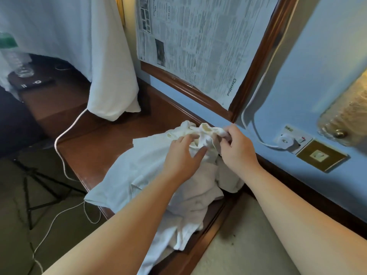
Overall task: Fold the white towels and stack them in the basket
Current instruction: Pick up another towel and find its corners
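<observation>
Both forearms reach in from 6 o'clock over a heap of white towels (158,187) on the dark wooden desk (95,143).

Towels: crumpled, unfolded, one flap hanging over the desk's near edge toward 8 o'clock. None folded that I can see. No basket in view.

Left hand (182,155): lying on the heap, fingers (200,151) loosely spread and half-curled into the cloth; seems to press and gather rather than pinch.

Right hand (236,147): just beside the left, at its 3 o'clock. Its fingers curl round a bunched twist of towel at the far end of the heap, lifting it slightly.

Step, as I judge it: separating one towel from the pile, hunting for an edge or corner. Folding proper not yet begun. Next move likely calls for drawing that towel free, shaking it flat, and finding two corners. The tangle may drag other towels off the edge.

Beyond, at 12 o'clock: blue wall, wood-framed panel covered with newspaper (198,46). At 2 o'clock, a wall socket (292,140) with a white cable (65,133) trailing across toward 9 o'clock. At 11 o'clock, a white cloth (111,66) hangs down. Plastic bottle (14,56) far at 10 o'clock.
</observation>
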